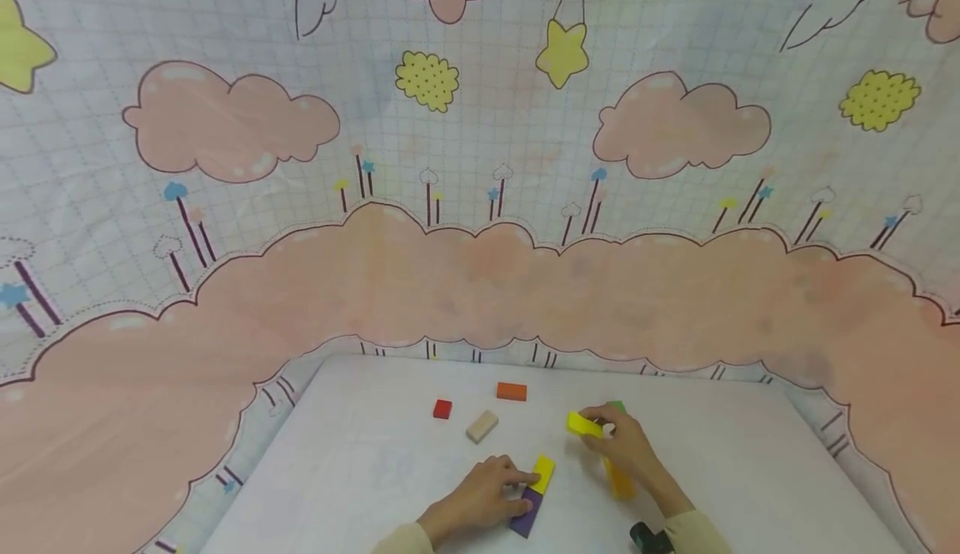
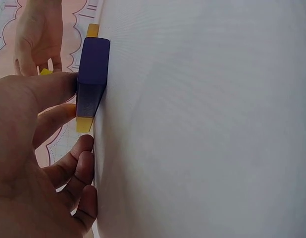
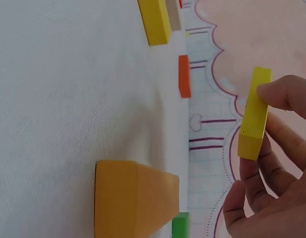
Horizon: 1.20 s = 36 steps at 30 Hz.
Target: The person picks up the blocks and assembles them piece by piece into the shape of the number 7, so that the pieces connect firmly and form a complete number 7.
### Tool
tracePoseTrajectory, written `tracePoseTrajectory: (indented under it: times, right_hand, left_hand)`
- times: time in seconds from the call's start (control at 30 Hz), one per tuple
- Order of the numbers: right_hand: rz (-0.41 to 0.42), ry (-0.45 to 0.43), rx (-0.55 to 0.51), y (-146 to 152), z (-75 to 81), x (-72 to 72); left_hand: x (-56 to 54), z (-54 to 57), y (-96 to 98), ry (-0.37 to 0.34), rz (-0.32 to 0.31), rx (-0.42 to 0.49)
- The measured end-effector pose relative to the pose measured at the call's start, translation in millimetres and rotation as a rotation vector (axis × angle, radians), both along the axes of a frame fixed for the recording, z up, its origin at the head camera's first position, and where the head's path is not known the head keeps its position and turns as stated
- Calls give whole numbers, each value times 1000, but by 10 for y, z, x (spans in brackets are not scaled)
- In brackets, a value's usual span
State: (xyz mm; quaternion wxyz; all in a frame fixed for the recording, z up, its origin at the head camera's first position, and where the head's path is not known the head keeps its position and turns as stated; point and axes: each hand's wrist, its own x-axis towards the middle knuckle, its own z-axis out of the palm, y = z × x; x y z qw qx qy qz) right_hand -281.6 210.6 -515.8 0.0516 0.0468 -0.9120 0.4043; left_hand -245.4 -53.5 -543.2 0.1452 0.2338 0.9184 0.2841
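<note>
My right hand [image 1: 621, 444] pinches a yellow block [image 3: 254, 114] between thumb and fingers, held up off the table. Beneath that hand lies an orange block [image 1: 620, 481], with a green block [image 3: 180, 225] just beyond it. To the left, my left hand [image 1: 483, 491] rests on the table beside two blocks placed end to end. Its thumb touches the near purple block [image 1: 527, 512] and its index finger touches the far yellow block [image 1: 543, 472], both from the left side. In the left wrist view the purple block [image 2: 93, 62] hides most of that yellow one.
Farther back on the white table [image 1: 375, 454] lie a red cube [image 1: 442, 410], an orange-red block [image 1: 512, 391] and a plain wooden block [image 1: 482, 426]. A dark object [image 1: 649, 537] sits by the right sleeve. A cloud-patterned cloth [image 1: 480, 287] hangs behind the table.
</note>
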Motion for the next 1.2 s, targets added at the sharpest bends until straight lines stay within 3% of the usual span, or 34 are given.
tracePoseTrajectory:
  times: [1.0,1.2]
  right_hand:
    - [122,-40,33,-34,-42,31]
    - [180,-69,55,-49,-69,12]
  left_hand:
    - [48,-26,0,15,-17,-16]
    - [55,-11,0,4,-4,-20]
